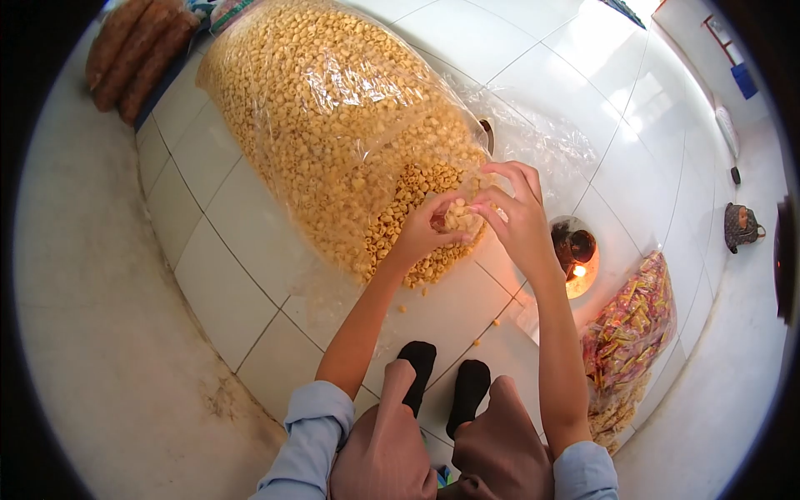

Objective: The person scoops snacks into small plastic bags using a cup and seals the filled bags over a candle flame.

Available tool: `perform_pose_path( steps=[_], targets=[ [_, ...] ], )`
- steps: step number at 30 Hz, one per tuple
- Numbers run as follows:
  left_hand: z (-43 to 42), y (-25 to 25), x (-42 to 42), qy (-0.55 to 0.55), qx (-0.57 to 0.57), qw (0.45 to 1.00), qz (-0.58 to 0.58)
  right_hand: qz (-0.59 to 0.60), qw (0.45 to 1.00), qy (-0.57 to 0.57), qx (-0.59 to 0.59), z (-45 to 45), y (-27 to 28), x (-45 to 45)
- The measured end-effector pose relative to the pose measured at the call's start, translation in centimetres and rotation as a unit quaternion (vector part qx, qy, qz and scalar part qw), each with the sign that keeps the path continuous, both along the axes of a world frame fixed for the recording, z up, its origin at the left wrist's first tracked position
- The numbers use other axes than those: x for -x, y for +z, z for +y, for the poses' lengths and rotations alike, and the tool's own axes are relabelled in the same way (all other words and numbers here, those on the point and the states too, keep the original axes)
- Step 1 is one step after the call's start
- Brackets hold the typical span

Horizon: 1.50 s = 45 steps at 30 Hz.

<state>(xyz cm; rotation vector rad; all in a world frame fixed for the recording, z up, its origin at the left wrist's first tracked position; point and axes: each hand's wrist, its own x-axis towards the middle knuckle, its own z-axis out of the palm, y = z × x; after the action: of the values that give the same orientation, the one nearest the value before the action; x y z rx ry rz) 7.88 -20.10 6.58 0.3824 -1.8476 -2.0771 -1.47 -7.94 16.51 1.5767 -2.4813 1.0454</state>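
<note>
My left hand is curled round a small clear plastic bag that has pale yellow snack pieces in it. At the bag's upper right, the thumb and fingers of my right hand pinch together on its edge. Both hands are over the mouth of a very large clear plastic sack, which lies on its side. Loose, round, golden snack pieces spill from its opening beneath my left hand.
Right of my right hand, a small flame burns beside a dark container on a round plate. A bag of colourful packets lies farther right. Long brown packages are at upper left. Stray pieces dot the tiles near my feet.
</note>
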Motion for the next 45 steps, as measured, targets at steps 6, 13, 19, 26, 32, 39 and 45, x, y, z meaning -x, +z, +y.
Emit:
perform_pose_path(
  steps=[6, 13, 19, 26, 32, 39, 45],
  targets=[
    [-0.8, -2.9, -0.9, -0.082, -0.065, 0.994, -0.039, -0.053, 0.998, -0.004, 0.031, -0.2, -1.2, 0.3],
    [-1.1, -1.2, -1.1, -0.150, -0.168, 0.974, 0.011, -0.129, 0.989, 0.066, 0.018, -0.1, -0.7, 0.1],
    [-0.4, 1.8, -0.4, -0.181, -0.077, 0.980, -0.036, -0.126, 0.989, 0.081, 0.007, 0.1, -0.1, 0.5],
    [0.1, -1.3, -0.2, -0.086, 0.168, 0.980, -0.069, -0.103, 0.994, 0.038, 0.008, -0.2, -0.6, -0.2],
    [-0.3, -0.8, -1.4, -0.040, 0.189, 0.981, -0.006, -0.097, 0.994, 0.050, 0.011, -0.5, -0.9, 0.2],
    [0.0, -2.0, -2.9, 0.004, -0.030, 0.997, -0.069, -0.242, 0.962, 0.041, 0.117, -1.1, -4.6, 0.9],
    [-0.8, -2.5, -4.6, 0.108, 0.056, 0.990, -0.072, -0.100, 0.984, -0.083, -0.122, -0.2, -16.1, -0.3]
  ],
)
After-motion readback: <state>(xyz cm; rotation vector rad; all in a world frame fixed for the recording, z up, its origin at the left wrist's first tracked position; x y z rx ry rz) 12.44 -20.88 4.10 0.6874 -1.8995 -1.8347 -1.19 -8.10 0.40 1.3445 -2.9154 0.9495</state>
